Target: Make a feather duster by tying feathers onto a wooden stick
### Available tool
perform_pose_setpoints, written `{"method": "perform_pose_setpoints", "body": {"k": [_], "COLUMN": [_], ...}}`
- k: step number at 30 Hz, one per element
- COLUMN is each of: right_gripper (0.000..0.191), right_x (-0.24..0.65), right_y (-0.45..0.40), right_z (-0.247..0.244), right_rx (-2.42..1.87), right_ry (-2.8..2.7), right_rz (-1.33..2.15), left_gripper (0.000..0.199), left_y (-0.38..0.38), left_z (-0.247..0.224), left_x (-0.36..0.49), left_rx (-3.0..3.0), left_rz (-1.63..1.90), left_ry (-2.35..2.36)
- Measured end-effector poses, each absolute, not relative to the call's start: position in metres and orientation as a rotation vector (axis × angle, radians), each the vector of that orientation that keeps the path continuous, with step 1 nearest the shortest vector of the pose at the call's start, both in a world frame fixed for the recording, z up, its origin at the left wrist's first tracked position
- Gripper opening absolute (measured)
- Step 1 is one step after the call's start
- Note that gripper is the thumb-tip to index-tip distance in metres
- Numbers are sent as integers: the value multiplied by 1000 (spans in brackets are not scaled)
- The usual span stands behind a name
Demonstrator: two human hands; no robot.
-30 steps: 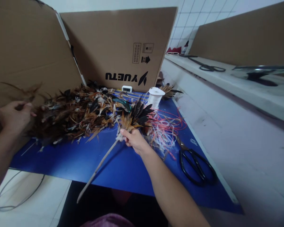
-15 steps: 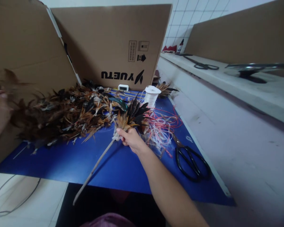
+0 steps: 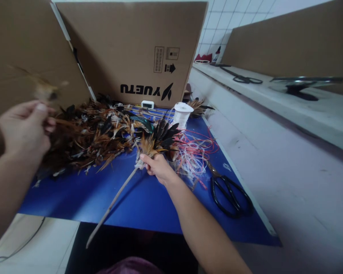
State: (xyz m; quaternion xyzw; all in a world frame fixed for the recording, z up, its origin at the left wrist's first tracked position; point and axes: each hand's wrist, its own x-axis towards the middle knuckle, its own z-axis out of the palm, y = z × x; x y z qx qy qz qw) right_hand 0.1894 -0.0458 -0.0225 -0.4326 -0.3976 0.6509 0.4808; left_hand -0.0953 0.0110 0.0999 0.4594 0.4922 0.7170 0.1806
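Note:
My right hand (image 3: pixel 157 166) is closed round the bound base of a feather duster (image 3: pixel 162 137), where dark and tan feathers meet a thin wooden stick (image 3: pixel 111 207). The stick slants down towards me past the table's front edge. On the left, my left hand (image 3: pixel 27 127) is raised and pinches a small feather tuft (image 3: pixel 44 89), blurred by motion. Behind and below that hand spreads a large pile of brown and black feathers (image 3: pixel 94 133). Right of the duster lie a tangle of red and white strings (image 3: pixel 193 152) and black-handled scissors (image 3: pixel 231 194).
A white spool (image 3: pixel 182 116) and a small white digital display (image 3: pixel 147 104) stand at the back of the blue table (image 3: pixel 157 205). Cardboard panels (image 3: pixel 131 42) wall the back and left. A ledge on the right (image 3: pixel 303 102) holds another pair of scissors (image 3: pixel 246 79).
My left hand has moved right and further into view, away from the left edge, with the feather tuft in its fingers. My right hand and the duster have stayed nearly still.

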Motion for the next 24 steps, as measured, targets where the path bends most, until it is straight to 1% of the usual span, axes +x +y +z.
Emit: {"method": "perform_pose_setpoints", "body": {"k": [3,6,11,16,24], "right_gripper": [30,31,31,31,37], "right_x": [191,192,193,196,196], "right_y": [-46,-45,-45,-45,-44], "right_z": [-22,-23,-21,-17,-18], "right_rx": [-1070,-1089,-1069,-1061,-1028], "right_ry": [-966,-965,-959,-950,-990], "right_rz": [1580,1566,1573,1546,1535], "left_gripper": [7,7,11,19,17], "left_y": [-4,-15,-13,-15,-32], "left_z": [73,50,27,12,-5], "left_x": [-52,-13,15,28,40], "left_rx": [1169,1000,861,823,828], "left_rz": [1696,1483,1343,1256,1042], "left_ry": [1072,989,915,873,853]}}
